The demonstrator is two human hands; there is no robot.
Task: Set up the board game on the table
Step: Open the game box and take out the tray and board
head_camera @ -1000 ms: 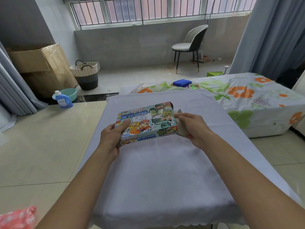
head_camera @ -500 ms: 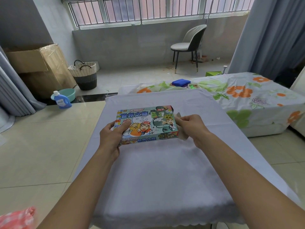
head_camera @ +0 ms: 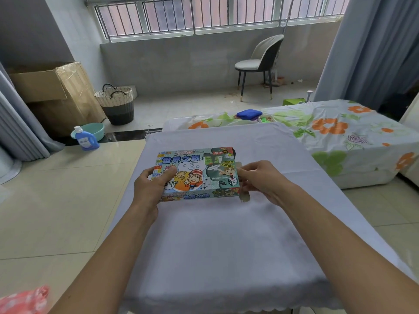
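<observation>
Colourful game box (head_camera: 197, 173) gripped between left hand (head_camera: 150, 186), right hand (head_camera: 260, 180).

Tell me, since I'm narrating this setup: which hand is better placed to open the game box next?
Probably the right hand: its fingers already pinch the loose end flap at the game box's right end. The left hand grips the opposite end, steadying it above the table.

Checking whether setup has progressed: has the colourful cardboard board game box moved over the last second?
Yes. The colourful cardboard board game box, gripped by the left hand and right hand, has tilted level and sunk toward the white tablecloth.
</observation>
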